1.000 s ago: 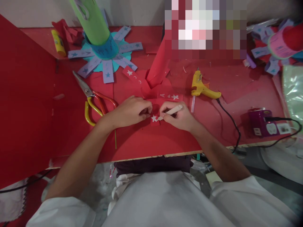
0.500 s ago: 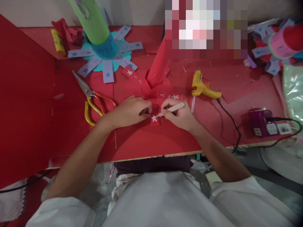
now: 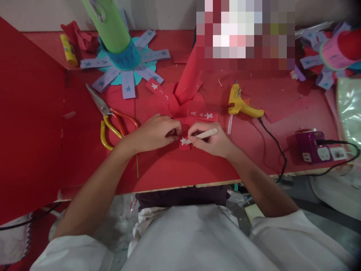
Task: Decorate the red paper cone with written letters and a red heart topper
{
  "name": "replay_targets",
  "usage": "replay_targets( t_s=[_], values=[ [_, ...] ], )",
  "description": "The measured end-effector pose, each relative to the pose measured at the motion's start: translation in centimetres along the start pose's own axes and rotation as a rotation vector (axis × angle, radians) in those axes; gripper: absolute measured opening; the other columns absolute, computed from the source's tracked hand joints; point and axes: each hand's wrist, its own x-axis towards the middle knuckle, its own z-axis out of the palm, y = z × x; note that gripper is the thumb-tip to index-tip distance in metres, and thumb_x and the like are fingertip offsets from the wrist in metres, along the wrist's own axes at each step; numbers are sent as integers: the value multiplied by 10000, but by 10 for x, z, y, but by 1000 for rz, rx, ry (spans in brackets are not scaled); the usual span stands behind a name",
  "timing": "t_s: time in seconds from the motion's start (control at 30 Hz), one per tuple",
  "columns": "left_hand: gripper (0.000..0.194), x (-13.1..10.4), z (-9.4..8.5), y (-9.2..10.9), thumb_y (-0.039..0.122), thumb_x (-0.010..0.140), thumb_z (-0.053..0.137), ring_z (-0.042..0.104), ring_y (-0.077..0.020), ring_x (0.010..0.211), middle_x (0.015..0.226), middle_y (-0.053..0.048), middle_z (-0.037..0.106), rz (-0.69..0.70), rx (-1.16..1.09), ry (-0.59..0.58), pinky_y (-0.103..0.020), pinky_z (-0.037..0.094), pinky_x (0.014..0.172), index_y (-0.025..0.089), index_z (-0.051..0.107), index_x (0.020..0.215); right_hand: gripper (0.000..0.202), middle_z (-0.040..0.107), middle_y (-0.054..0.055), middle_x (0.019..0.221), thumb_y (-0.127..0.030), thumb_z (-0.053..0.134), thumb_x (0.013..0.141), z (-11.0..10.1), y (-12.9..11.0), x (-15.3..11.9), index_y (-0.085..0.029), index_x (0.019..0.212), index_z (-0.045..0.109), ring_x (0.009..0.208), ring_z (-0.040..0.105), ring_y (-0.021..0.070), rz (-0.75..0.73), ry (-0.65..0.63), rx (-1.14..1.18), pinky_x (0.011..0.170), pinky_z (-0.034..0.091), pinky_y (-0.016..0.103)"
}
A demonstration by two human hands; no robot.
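- The red table [image 3: 169, 169] ran from left to right, with a red board [image 3: 28, 124] standing at its left side.
- At the far left stood a green tube [image 3: 108, 24] on a teal disc with purple star strips [image 3: 128, 84] fanned out around it; a similar piece with a pink tube [image 3: 338, 51] lay at the far right.
- Scissors [image 3: 108, 113] with yellow and orange handles lay left of the hands; a yellow glue gun [image 3: 241, 105] lay right of them, its cord trailing to the near edge, and a purple power box [image 3: 316, 146] sat near the right edge.
- A red cone [image 3: 187, 77] rose just beyond the hands, with red strips [image 3: 201, 114] bearing white letters and stars at its base.
- The left hand [image 3: 156, 131] was closed, its fingertips pinching the small red strip [image 3: 184, 145] flat against the table.
- The right hand [image 3: 211, 141] gripped a pale stick [image 3: 204, 134] like a pen.
- The white star [image 3: 183, 141] sat on the small red strip, between the two hands at the near middle of the table.
- Compared with half a second earlier, the right hand had dropped slightly and the stick's tip had come back beside the star, touching or nearly so. I judged the star was being pressed or drawn on that strip, the work unfinished.
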Motion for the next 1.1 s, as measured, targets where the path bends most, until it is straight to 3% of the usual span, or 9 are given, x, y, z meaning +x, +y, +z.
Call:
replay_targets(
  t_s=[0.7, 0.87, 0.97, 1.1],
  values=[
    [84, 0, 0, 0, 196, 921, 627, 680, -214, 933, 956, -1, 774, 0, -1, -2, -360, 401, 950, 227, 687, 971, 92, 672, -43, 672, -226, 676, 899, 0, 0, 1, -207, 810, 687, 569, 500, 94, 3, -52, -19, 570, 380, 253],
    [71, 0, 0, -1, 191, 926, 618, 676, -196, 886, 919, -1, 763, 13, -6, 12, -350, 426, 935, 221, 679, 944, 106, 675, -20, 704, -237, 657, 925, 0, 4, 0, -217, 824, 680, 617, 552, 121, -18, 128, -30, 581, 404, 268],
    [87, 1, 1, -4, 187, 927, 599, 652, -173, 797, 880, -8, 741, 10, -42, 66, -319, 444, 808, 211, 678, 953, 116, 662, -15, 718, -261, 654, 949, 1, 7, 0, -223, 841, 669, 647, 557, 134, -19, 202, -53, 609, 421, 283],
    [174, 2, 5, -10, 138, 855, 572, 604, -140, 693, 806, 8, 692, -42, -128, 214, -285, 439, 680, 205, 676, 977, 124, 653, -16, 734, -272, 655, 966, 2, 7, 1, -224, 853, 670, 646, 546, 133, -34, 186, -53, 614, 418, 293]
  ],
)
